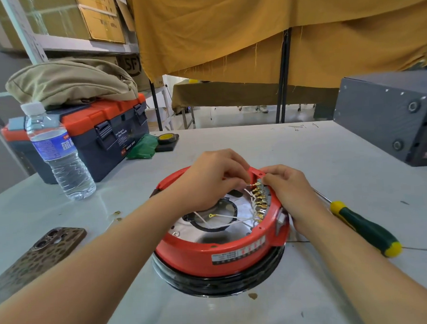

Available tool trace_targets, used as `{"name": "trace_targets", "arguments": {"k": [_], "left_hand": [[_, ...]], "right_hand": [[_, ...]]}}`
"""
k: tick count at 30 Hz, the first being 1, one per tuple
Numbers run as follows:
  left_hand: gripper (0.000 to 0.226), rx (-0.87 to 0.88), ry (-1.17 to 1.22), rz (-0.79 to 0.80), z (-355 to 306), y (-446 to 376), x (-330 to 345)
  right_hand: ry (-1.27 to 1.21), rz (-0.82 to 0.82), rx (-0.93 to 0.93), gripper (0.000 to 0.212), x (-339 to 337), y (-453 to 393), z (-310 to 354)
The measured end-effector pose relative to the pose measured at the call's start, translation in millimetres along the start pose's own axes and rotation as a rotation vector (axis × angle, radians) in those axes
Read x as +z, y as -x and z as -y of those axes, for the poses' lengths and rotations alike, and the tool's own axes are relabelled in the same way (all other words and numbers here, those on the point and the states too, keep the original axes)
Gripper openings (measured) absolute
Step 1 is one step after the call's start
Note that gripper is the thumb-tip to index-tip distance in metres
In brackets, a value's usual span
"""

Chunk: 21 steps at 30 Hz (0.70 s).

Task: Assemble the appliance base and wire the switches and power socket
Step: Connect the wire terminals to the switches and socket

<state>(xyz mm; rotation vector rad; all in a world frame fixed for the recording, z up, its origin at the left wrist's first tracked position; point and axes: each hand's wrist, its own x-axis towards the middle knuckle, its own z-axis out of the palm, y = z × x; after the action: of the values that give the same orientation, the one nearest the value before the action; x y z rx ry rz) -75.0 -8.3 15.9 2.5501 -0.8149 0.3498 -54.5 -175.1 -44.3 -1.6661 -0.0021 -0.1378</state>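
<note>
Left hand: the left hand reaches in over the far rim of the base at frame centre, fingers curled, fingertips pinching a brass connector on the end of a white wire.
Right hand: the right hand sits just right of it, fingers curled over the red rim beside the terminals, gripping the edge of the base; its fingertips are hidden behind the rim.
Terminals: a row of brass terminals runs down the inside of the right wall, white wires fanning out from it across the cavity.
Loose lead: one white wire ends in a ring lug, lying free over the dark round opening in the middle.
Appliance base: the red appliance base lies open side up, centre frame, on a black ring that sits on the surface; a label faces the camera.
Screwdriver: a green and yellow screwdriver lies on the surface just right of the right forearm, touching nothing.
Phone: a phone in a spotted case lies face down at lower left.
Bottle: a water bottle stands upright at left, in front of an orange and dark toolbox with a khaki bag on its lid.
Far right: a grey box sits at the surface's right edge.
</note>
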Motion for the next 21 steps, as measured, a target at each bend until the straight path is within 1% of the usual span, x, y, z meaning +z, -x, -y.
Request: {"name": "trace_targets", "arguments": {"k": [6,10,21], "left_hand": [[0.009,-0.034,0.036,0.001,-1.1,-7.4,19.3],[0.006,-0.015,0.06,-0.046,0.8,-7.4,24.4],[0.003,-0.026,-0.008,-0.033,1.3,-6.9,31.9]], "right_hand": [[0.009,-0.004,-0.014,0.015,1.2,-2.0,-1.2],[0.014,-0.011,-0.024,0.014,1.0,-5.1,-3.8],[0.004,-0.009,-0.02,0.014,1.1,-8.8,-8.0]]}}
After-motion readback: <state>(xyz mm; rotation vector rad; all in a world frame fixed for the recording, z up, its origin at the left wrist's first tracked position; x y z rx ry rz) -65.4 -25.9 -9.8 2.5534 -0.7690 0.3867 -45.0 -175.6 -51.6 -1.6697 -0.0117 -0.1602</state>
